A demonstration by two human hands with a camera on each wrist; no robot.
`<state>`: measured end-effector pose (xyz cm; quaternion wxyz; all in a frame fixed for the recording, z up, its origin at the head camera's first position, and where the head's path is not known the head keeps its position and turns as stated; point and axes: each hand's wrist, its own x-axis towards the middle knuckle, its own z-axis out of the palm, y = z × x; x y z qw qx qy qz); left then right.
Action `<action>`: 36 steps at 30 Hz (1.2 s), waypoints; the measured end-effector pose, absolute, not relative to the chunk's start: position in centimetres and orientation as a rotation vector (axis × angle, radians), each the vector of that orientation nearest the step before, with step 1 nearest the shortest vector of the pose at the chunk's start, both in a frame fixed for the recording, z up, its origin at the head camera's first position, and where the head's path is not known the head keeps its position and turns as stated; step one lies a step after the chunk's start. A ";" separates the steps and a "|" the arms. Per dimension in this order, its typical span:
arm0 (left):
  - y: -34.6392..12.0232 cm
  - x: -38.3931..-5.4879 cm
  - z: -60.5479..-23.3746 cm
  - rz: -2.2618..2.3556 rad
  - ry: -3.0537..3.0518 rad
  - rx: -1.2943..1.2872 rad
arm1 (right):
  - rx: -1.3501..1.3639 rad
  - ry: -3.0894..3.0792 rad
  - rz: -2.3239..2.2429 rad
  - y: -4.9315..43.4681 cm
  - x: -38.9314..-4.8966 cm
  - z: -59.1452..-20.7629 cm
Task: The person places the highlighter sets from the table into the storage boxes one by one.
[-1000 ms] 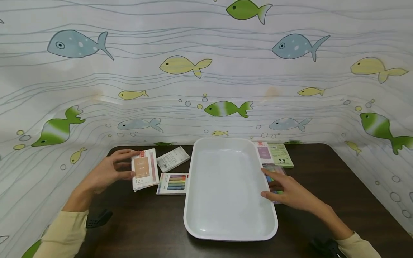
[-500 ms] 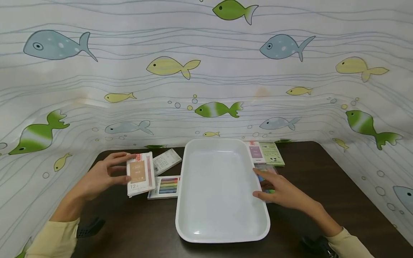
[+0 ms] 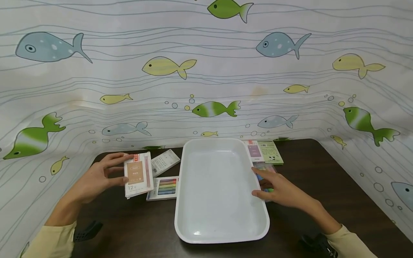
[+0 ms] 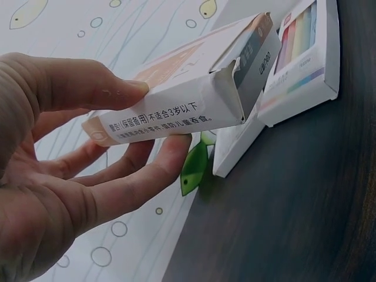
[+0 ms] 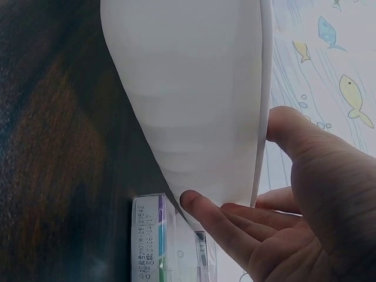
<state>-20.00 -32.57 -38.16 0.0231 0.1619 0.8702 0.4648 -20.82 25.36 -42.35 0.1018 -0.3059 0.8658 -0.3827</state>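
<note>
My left hand (image 3: 101,178) pinches a white cardboard box (image 3: 138,175) with a brown panel and "12" printed on it. The left wrist view shows the thumb on the box's (image 4: 176,97) upper side and fingers beneath; what it contains is hidden. My right hand (image 3: 279,188) grips the right edge of a large white tray (image 3: 222,193), bare inside. In the right wrist view, its thumb is at the tray's (image 5: 200,106) rim while fingers press the outer wall.
Left of the tray lie a white box with a window onto coloured sticks (image 3: 166,187) and a white printed box (image 3: 165,162). Right of it are a purple-panelled box (image 3: 254,151), a green panda box (image 3: 271,153) and a partly hidden colourful pack (image 3: 267,167). Fish-patterned sheeting surrounds the dark table (image 3: 135,233).
The head view has turned slightly right, so everything appears shifted left. My left hand, still holding the box, has moved a little nearer. My right hand stays at the tray's edge.
</note>
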 end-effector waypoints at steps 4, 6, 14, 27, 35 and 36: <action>-32.4 -20.0 -38.0 1.427 2.701 0.527 | -0.906 2.558 -1.133 25.4 -20.9 -42.4; -32.4 -20.0 -37.9 1.419 2.697 0.538 | -0.903 2.552 -1.137 25.3 -20.9 -42.4; -32.0 -20.5 -37.5 1.406 2.693 0.561 | -0.897 2.551 -1.132 25.2 -20.8 -42.4; -31.3 -21.2 -36.8 1.359 2.719 0.547 | -0.888 2.557 -1.133 25.3 -20.7 -42.4; -30.9 -21.3 -36.3 1.348 2.719 0.585 | -0.915 2.553 -1.139 25.4 -20.9 -42.4; -30.8 -21.3 -36.3 1.352 2.716 0.588 | -0.917 2.554 -1.138 25.4 -21.0 -42.4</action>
